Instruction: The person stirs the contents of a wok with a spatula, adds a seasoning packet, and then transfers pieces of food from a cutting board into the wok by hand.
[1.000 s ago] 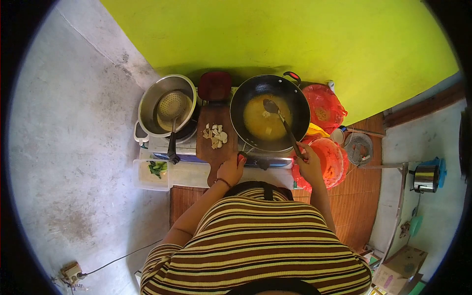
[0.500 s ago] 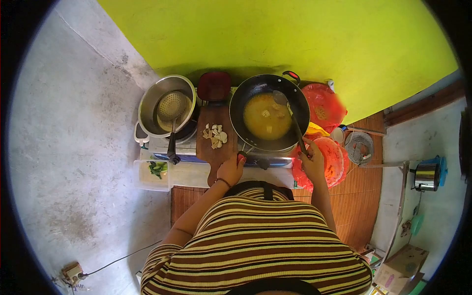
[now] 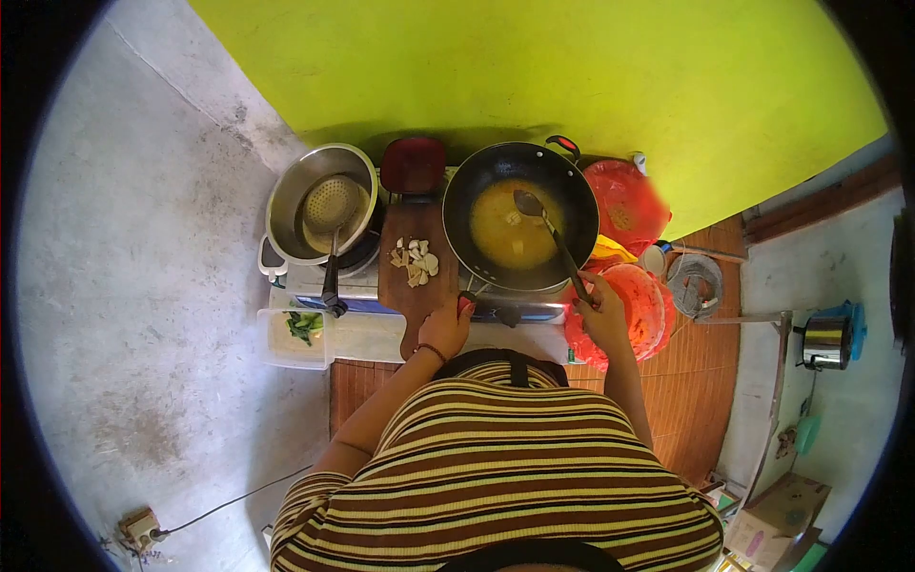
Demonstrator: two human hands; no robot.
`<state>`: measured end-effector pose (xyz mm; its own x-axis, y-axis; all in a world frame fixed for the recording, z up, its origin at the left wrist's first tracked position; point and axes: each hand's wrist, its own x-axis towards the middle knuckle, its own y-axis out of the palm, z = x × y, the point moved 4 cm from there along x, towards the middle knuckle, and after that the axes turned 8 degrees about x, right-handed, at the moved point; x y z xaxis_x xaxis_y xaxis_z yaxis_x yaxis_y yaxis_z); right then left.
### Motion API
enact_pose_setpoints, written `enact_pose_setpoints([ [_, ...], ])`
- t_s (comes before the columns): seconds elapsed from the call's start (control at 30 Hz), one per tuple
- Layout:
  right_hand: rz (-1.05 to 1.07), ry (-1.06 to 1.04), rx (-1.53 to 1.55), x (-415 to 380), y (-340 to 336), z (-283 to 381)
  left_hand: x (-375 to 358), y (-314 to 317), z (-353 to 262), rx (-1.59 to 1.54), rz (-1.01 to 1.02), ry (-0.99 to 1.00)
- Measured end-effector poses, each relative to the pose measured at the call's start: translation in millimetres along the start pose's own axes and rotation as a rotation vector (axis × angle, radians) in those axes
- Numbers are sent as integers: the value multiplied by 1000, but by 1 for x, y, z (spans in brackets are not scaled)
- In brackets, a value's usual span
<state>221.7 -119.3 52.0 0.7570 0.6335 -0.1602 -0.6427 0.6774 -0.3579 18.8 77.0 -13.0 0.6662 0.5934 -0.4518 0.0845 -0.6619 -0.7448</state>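
My right hand (image 3: 602, 311) is closed round the dark handle of a ladle (image 3: 530, 204), whose head is over the yellow broth in a black wok (image 3: 457, 229). Pale pieces lie in the broth (image 3: 505, 250). My left hand (image 3: 446, 328) grips the wok's near handle (image 3: 466, 301), which has a red part showing by the fingers. Beside that hand, a wooden cutting board (image 3: 405, 303) carries chopped pale pieces (image 3: 419, 264).
Left of the board stands a metal pot (image 3: 278, 212) with a skimmer (image 3: 332, 204). A plastic container (image 3: 276, 357) holds greens. Behind the board is a dark red dish (image 3: 414, 166). Red plastic items (image 3: 634, 310) and a grey bucket (image 3: 697, 286) are at the right.
The ladle's head has moved left and slightly nearer over the broth, and my right hand has shifted slightly left. My left hand stays at the wok's handle.
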Motion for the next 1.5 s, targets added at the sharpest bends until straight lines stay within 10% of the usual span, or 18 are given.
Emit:
enact_pose_setpoints([
  [0.7, 159, 230, -43, -26, -20, 25, 4, 6, 5, -1, -18, 17],
  [1.1, -159, -244, -308, 3, -5, 35, 6, 8, 8, -22, -2, 27],
  [1.5, 20, -146, -334, -8, -4, 45, 2, 2, 3, -39, -17, 28],
])
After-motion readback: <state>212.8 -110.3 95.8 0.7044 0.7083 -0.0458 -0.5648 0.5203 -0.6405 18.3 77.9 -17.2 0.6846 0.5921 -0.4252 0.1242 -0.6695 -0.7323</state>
